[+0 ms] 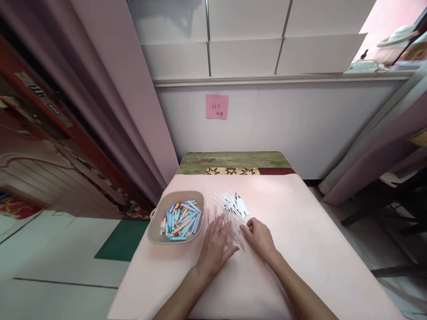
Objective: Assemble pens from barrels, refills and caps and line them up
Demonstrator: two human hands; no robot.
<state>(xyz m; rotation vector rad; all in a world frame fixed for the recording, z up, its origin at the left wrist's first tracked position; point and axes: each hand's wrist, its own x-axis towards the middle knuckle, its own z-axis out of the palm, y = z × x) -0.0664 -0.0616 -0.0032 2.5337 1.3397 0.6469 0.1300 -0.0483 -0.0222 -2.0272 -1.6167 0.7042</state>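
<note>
A loose pile of clear pen barrels point(238, 234) lies on the pink-covered table, between my two hands. My left hand point(215, 244) rests at the pile's left side, with its fingers stretched out and the thumb apart. On the right side, my right hand point(260, 239) has its fingers curled in and its thumb near the barrels; whatever they pinch, if anything, is too small to tell. Just beyond the pile, thin white pen refills point(230, 201) with dark ends lie fanned out. Several thin reddish-tipped pieces point(209, 216) show past my left fingertips, partly hidden by the hand.
A beige basket point(152, 229) with a side handle stands to the left, holding blue, tan and orange pen-like parts point(182, 220). The pink table cover point(320, 249) extends right. A pink note point(217, 106) is on the wall behind. A wooden door point(40, 169) is at the left.
</note>
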